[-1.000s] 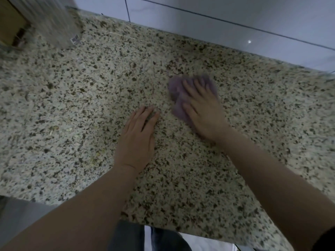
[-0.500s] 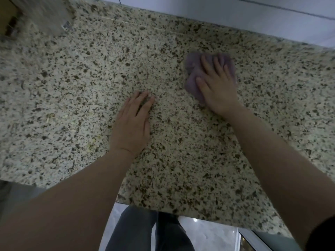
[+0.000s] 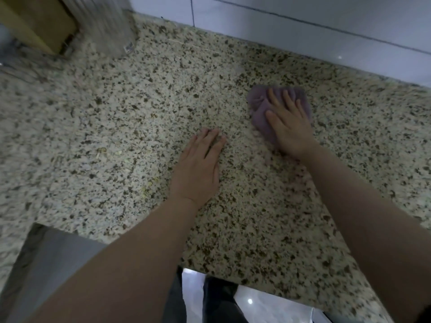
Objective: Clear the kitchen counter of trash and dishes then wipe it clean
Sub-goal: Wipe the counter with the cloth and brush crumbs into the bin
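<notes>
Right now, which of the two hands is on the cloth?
The right hand: its straight fingers press flat on the purple cloth near the wall. The left hand lies flat on bare granite counter, apart from the cloth.

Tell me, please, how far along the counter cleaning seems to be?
Clearing looks done here: no dishes or trash lie on the granite counter in view. Wiping is in hand: the right hand presses a purple cloth flat, while the left hand rests on the stone. Left: pale crumbs near the left side.
</notes>
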